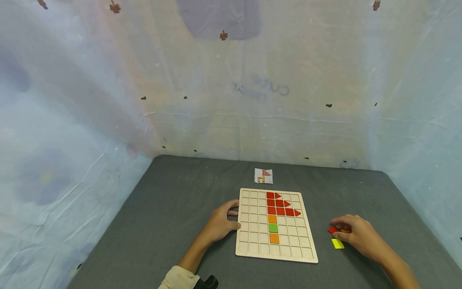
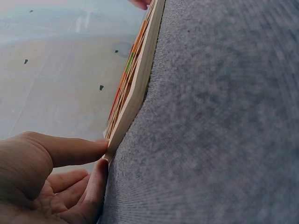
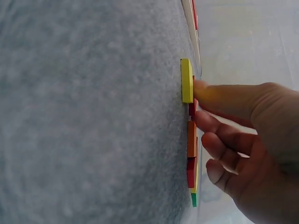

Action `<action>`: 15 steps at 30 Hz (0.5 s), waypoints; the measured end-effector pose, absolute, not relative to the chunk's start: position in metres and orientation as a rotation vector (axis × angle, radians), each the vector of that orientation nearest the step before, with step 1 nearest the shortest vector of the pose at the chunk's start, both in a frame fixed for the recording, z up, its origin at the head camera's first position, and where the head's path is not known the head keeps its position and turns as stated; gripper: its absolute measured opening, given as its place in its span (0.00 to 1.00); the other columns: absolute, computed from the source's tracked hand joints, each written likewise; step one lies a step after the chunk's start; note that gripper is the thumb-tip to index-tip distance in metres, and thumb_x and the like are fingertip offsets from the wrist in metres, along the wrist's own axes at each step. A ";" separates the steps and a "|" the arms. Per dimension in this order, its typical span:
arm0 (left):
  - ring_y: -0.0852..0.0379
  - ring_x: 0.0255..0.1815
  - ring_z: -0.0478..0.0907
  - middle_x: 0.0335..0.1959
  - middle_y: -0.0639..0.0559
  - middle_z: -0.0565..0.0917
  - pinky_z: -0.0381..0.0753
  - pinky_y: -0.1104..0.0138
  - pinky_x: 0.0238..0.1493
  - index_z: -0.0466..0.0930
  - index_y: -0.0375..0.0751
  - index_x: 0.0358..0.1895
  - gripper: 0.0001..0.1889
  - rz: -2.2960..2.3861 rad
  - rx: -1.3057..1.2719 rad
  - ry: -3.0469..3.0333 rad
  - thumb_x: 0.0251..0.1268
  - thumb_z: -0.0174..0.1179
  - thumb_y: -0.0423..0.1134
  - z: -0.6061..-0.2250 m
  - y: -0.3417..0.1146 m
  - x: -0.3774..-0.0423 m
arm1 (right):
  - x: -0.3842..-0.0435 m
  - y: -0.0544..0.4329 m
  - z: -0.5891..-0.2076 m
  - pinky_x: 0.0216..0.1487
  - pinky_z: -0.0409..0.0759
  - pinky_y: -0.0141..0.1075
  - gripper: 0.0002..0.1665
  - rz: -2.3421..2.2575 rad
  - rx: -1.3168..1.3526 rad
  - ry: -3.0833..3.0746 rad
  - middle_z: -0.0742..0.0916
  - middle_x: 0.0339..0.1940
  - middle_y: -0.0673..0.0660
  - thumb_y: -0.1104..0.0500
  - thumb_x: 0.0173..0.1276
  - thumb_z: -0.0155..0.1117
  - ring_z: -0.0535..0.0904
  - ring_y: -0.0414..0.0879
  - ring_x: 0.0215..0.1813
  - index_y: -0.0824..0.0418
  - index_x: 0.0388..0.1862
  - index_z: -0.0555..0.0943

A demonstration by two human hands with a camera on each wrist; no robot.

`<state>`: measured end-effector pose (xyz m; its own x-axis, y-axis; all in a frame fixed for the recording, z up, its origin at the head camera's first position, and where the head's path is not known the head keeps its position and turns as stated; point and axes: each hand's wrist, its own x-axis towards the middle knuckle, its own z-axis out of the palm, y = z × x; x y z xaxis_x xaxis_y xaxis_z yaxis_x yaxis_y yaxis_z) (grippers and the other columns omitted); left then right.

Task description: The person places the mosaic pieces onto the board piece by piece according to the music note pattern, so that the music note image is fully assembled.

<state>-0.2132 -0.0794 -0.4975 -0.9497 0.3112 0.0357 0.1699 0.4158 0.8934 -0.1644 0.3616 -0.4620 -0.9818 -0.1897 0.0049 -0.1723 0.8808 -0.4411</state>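
A pale wooden grid board [image 1: 252,228] carries red tiles [image 1: 280,211] in three rows, some pointed, with orange [image 1: 274,238] and green [image 1: 273,228] squares below them. At its left edge my left hand [image 1: 219,222] holds the rim, thumb and a finger against the wood [image 2: 122,122]. Right of the board, the thumb and index finger of my right hand [image 1: 361,236] pinch a red tile [image 1: 332,230] at the cloth. Nearest the wrist camera, a yellow tile [image 3: 187,81] partly covers that red one. An orange tile [image 3: 192,140] lies under the other fingers.
Behind the board lies a small picture card [image 1: 263,176] with a coloured grid pattern. More red [image 3: 191,172] and green [image 3: 194,199] tiles sit farther along beyond my right fingers. Grey cloth [image 1: 173,200] covers the table, and patterned sheets [image 1: 216,132] hang around it.
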 end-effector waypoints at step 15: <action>0.43 0.66 0.81 0.74 0.43 0.77 0.82 0.52 0.57 0.70 0.38 0.78 0.40 1.563 0.445 2.536 0.59 0.72 0.28 -0.498 -0.079 -0.213 | -0.165 0.355 -0.464 0.42 0.75 0.39 0.12 -0.691 -0.391 3.047 0.87 0.39 0.42 0.52 0.65 0.79 0.75 0.38 0.41 0.53 0.45 0.92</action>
